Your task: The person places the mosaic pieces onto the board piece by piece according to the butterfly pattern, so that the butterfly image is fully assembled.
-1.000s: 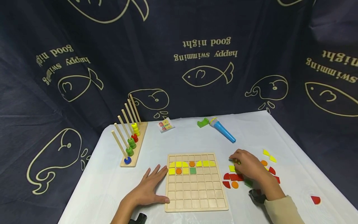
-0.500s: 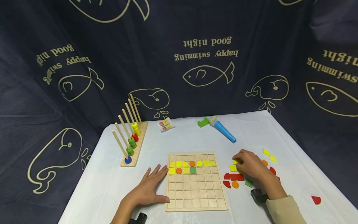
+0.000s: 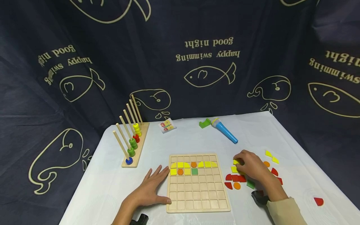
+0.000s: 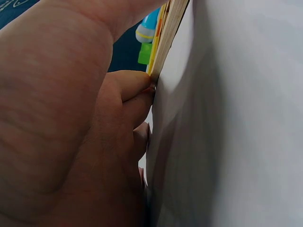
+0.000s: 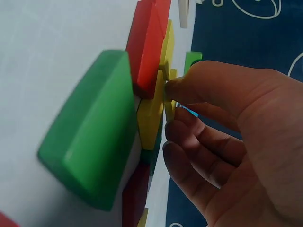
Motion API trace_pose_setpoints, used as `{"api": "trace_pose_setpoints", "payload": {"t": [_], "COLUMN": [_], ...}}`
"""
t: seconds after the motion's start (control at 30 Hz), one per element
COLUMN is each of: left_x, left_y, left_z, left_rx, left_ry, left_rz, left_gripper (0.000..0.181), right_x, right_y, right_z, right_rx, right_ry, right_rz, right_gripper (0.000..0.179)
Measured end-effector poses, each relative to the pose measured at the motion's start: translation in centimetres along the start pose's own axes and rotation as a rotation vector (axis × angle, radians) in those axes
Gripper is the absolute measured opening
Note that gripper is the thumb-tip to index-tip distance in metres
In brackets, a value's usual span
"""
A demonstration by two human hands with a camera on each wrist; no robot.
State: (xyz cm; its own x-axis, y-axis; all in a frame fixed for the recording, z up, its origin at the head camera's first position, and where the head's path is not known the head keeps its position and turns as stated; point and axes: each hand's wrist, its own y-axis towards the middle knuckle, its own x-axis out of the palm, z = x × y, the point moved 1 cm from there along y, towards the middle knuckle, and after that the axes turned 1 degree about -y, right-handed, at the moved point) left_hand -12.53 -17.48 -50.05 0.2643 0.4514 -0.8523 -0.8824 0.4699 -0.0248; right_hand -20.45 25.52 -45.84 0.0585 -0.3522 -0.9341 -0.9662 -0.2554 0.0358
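Note:
My left hand (image 3: 149, 191) lies spread beside a wooden grid board (image 3: 197, 196), its thumb and fingertips at the left edge. Yellow pieces, orange discs and a green square (image 3: 194, 171) fill part of the board's upper rows. To the right of the board, my right hand (image 3: 251, 166) pinches a small yellow tile (image 5: 170, 109) between thumb and fingers, just above other loose tiles. Around it lie a yellow square (image 3: 234, 169), red rectangles (image 3: 238, 178), an orange disc (image 3: 237, 186) and a green tile (image 5: 94, 137). My right palm hides some pieces.
A peg stand (image 3: 143, 137) with coloured rings stands at the left. Along the back are a pattern card (image 3: 167, 125), a green block (image 3: 204, 123) and a blue toy microphone (image 3: 226, 132). One red piece (image 3: 318, 201) lies far right.
My right hand has shifted slightly right and drawn in its fingertips over the yellow tiles; the green tile beside its wrist shows more. My left hand stays still at the board.

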Motion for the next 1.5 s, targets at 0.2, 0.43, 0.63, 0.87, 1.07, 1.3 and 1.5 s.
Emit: {"api": "trace_pose_setpoints", "payload": {"t": [0.2, 0.43, 0.63, 0.87, 1.07, 1.3, 1.5], "left_x": [-0.1, -0.2, -0.1, -0.1, 0.0, 0.0, 0.1], "left_y": [0.0, -0.1, 0.0, 0.1, 0.0, 0.1, 0.1], "left_z": [0.1, 0.2, 0.1, 0.1, 0.0, 0.0, -0.1], "left_rx": [0.005, 0.013, 0.011, 0.019, 0.02, 0.028, 0.02], "left_ry": [-0.001, -0.008, -0.003, 0.003, -0.004, 0.005, 0.001], "left_rz": [-0.001, -0.002, -0.007, -0.005, -0.008, 0.002, 0.005], "left_gripper": [0.118, 0.117, 0.117, 0.117, 0.117, 0.117, 0.117], "right_x": [0.1, 0.1, 0.0, 0.1, 0.9, 2.3, 3.4], "right_y": [-0.1, -0.2, -0.2, 0.4, 0.6, 0.6, 1.1], "right_z": [0.2, 0.5, 0.1, -2.4, -5.0, -7.4, -9.3], "right_rx": [0.013, 0.022, 0.016, -0.019, -0.079, -0.213, -0.352], "right_ry": [-0.003, -0.006, 0.001, 0.075, 0.033, 0.028, -0.003], "right_rz": [-0.009, -0.014, -0.011, -0.023, -0.032, -0.036, -0.017], "right_gripper": [0.031, 0.031, 0.033, 0.035, 0.035, 0.028, 0.025]}}
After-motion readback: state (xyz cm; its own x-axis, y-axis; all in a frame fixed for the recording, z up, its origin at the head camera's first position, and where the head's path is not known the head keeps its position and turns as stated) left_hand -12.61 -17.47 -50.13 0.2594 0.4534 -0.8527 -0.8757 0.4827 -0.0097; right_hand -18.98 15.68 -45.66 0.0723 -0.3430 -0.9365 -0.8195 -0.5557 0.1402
